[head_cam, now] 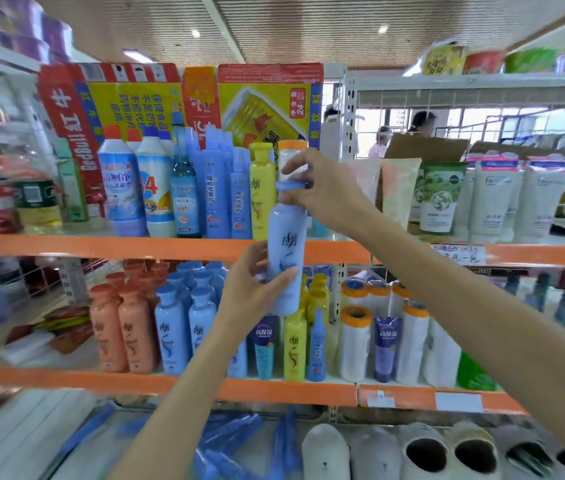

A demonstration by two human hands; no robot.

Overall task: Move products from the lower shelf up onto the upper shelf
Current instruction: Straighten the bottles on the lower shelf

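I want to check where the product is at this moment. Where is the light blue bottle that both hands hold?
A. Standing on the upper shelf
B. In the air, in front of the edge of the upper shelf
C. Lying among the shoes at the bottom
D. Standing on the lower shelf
B: the light blue bottle hangs across the orange edge of the upper shelf, with the left hand on its body and the right hand at its cap.

Shop: stocked shelves (pixel 156 245) of toiletries
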